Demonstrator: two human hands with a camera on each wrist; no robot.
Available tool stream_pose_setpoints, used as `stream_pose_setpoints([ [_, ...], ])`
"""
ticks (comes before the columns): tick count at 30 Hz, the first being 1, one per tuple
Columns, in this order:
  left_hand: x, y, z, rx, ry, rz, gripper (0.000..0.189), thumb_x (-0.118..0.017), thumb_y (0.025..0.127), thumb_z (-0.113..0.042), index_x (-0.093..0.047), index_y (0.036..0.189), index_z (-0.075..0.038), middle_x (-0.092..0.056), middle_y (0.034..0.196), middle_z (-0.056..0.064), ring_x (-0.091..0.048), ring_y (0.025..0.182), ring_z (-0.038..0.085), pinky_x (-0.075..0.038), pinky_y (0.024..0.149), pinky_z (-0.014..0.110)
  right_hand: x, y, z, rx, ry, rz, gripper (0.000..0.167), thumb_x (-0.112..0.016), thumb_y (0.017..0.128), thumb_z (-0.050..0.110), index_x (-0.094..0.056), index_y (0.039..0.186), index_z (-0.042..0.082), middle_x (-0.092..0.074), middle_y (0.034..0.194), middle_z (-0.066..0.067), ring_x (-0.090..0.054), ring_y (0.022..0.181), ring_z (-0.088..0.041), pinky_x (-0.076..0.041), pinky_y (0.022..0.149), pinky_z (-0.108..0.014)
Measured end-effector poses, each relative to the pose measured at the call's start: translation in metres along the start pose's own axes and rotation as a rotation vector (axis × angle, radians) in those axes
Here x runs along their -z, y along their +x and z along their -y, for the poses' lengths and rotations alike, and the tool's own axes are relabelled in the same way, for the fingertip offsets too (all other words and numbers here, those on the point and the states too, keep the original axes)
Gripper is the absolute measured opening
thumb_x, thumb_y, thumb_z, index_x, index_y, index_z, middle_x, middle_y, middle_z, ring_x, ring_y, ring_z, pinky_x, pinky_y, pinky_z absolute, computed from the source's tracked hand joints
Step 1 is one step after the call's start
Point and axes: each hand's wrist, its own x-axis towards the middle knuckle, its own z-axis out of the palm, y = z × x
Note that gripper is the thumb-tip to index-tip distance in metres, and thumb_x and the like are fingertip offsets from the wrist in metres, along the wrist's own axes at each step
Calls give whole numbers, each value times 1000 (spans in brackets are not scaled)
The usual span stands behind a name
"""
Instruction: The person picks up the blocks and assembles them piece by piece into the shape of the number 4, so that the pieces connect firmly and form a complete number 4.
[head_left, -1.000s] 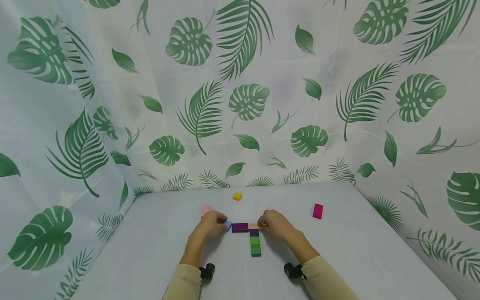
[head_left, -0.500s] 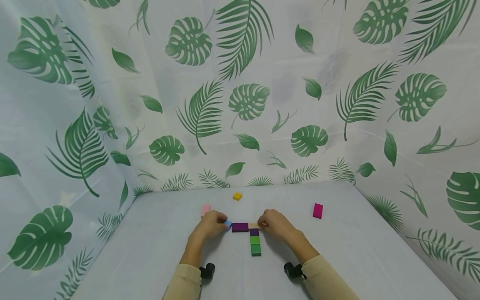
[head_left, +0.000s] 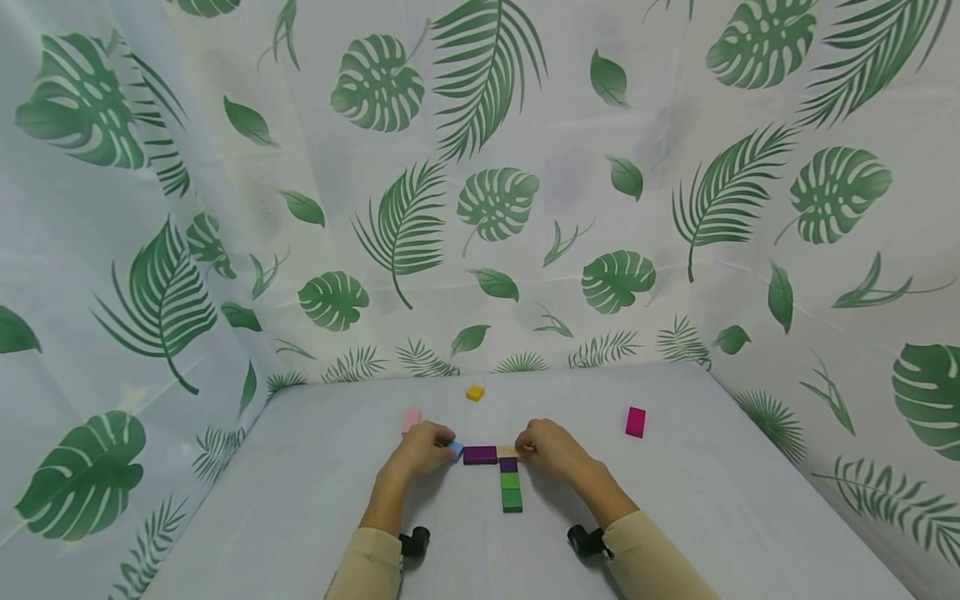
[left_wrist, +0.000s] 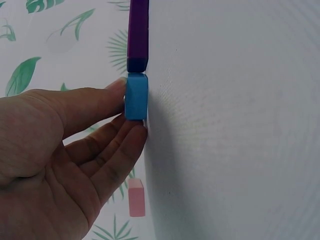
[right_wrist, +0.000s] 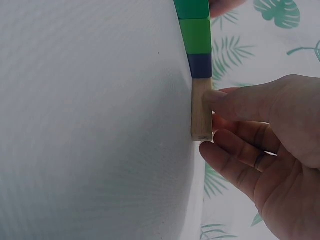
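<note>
Between thumb and fingers, my left hand (head_left: 422, 448) pinches a blue block (left_wrist: 136, 97). The blue block meets the end of a long purple block (head_left: 480, 456) lying on the cloth-covered table. At the purple block's other end lies a plain wooden block (right_wrist: 201, 107), and my right hand (head_left: 553, 448) pinches it. From the wooden block a column runs toward me: a small dark purple block (head_left: 509, 465), a light green block (head_left: 511, 481) and a darker green block (head_left: 512, 501). In the head view, fingers hide part of the blue and wooden blocks.
A pink block (head_left: 411, 419) lies just beyond my left hand. Farther back sits a yellow block (head_left: 475, 392), and a magenta block (head_left: 636, 422) is off to the right. White leaf-printed curtains (head_left: 525, 333) enclose the table (head_left: 285, 517) at back and sides.
</note>
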Motion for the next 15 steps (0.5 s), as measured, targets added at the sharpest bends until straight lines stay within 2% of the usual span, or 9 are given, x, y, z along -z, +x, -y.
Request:
stream_pose_setpoints([
  [5, -1, 0, 0, 0, 3, 1, 31, -75, 95, -9, -73, 124, 1, -74, 109, 11, -65, 96, 20, -55, 95, 46, 0, -1, 0, 6, -3, 2, 8, -74, 92, 0, -80, 92, 5, -68, 86, -2, -55, 80, -14, -53, 78, -40],
  [15, -1, 0, 1, -50, -1, -1, 32, -73, 95, -6, -71, 125, 4, -75, 111, 14, -66, 98, 22, -56, 94, 48, 1, -1, 0, 29, -13, -13, 7, -75, 92, 0, -79, 90, 5, -67, 84, -2, -55, 79, -13, -53, 78, -38],
])
